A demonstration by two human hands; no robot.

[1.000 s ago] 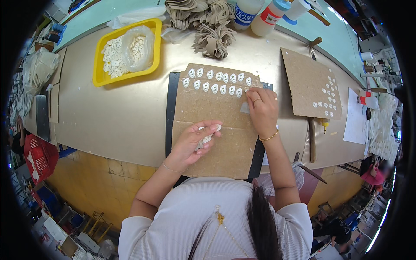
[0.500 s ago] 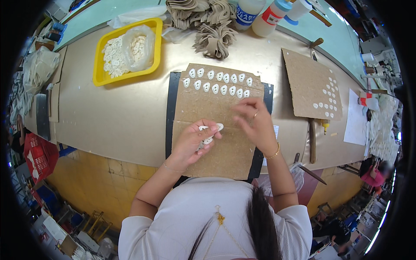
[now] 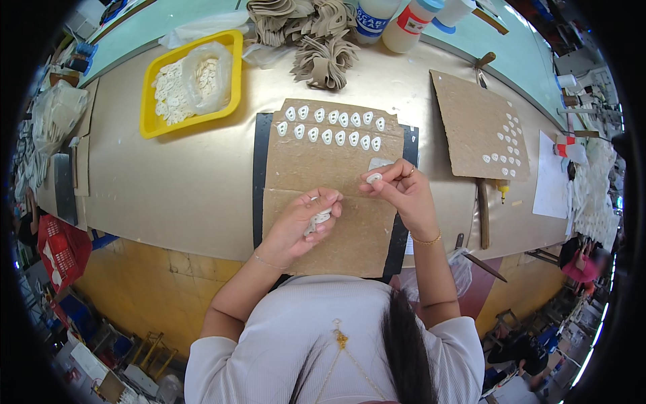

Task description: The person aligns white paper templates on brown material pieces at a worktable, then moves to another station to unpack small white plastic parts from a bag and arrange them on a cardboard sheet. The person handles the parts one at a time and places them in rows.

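Observation:
My left hand is closed around several small white oval pieces with holes, held over the brown cardboard sheet. Pinched between thumb and finger of my right hand is one white oval piece, just above the right side of that sheet. Two rows of similar white pieces lie across the sheet's far part. A dark board shows along its sides. Beyond my right fingers, a pale translucent patch is partly hidden.
A yellow tray with loose white pieces and a plastic bag stands far left. Beige fabric bundles and bottles are at the back. Another cardboard sheet with white pieces lies right, near a hammer-like wooden handle and a pointed blade.
My right hand has come slightly down and now pinches a white piece. The piece that stuck out at my left fingertips is gone from there. The whole view has shifted slightly.

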